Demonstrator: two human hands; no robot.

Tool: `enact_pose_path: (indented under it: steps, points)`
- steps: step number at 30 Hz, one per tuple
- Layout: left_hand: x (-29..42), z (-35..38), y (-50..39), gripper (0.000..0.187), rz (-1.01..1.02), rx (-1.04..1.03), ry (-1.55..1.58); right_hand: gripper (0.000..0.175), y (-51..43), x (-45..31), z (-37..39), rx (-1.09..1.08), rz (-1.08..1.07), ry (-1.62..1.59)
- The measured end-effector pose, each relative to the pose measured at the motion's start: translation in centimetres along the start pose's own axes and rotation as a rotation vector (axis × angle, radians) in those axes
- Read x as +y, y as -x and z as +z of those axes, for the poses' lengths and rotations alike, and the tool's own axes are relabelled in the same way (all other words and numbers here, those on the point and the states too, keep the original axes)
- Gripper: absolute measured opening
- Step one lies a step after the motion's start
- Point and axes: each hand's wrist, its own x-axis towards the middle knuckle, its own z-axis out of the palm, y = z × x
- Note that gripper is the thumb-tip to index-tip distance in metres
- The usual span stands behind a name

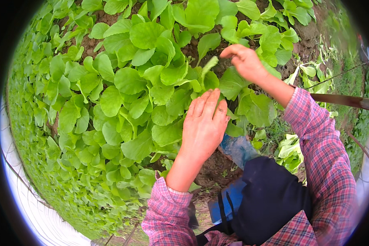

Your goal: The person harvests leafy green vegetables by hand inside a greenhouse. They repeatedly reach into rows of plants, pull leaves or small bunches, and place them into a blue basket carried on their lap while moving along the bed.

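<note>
A dense bed of leafy greens (pixel 132 81) with broad, rounded leaves lies before me. My left hand (pixel 206 120) rests back up against the leaves near the bed's right side, fingers extended and a little apart. Beyond its fingertips, a curled leaf (pixel 209 65) stands up between my two hands. My right hand (pixel 244 63) is farther off and to the right, above a patch of dark soil. Its index finger reaches left and the others bend in, so its grip is hidden. Below its wrist spreads a broad green leaf (pixel 232 82).
Loose pale greens (pixel 290 152) lie on the ground beside my right sleeve. Crumpled blue plastic (pixel 238 149) is by my dark-clothed knee (pixel 267 184), and a blue object (pixel 229 201) is under my leg. A brown bar (pixel 344 101) juts in at right. White sheeting (pixel 33 206) borders the left.
</note>
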Motion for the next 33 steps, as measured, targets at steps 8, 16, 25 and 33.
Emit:
enact_pose_path:
  steps: [8, 16, 25, 33]
  points:
    - [-1.1, -0.6, -3.1, 0.049, -0.151, 0.078, -0.146, 0.032, -0.3, 1.3, -4.4, 0.136, 0.299, -0.248]
    - [-2.0, -0.1, -1.7, 0.047, -0.149, 0.008, -0.169, 0.034, 0.6, 0.4, -2.4, 0.145, -0.023, 0.247]
    - [-2.7, -0.4, -0.3, 0.045, -0.159, 0.002, -0.138, 0.015, -1.6, -1.5, -7.5, -0.014, -0.219, 0.365]
    - [-2.7, 0.1, -0.5, 0.045, -0.145, 0.013, -0.108, 0.027, -8.4, 8.2, -15.9, 0.051, 0.597, 0.296]
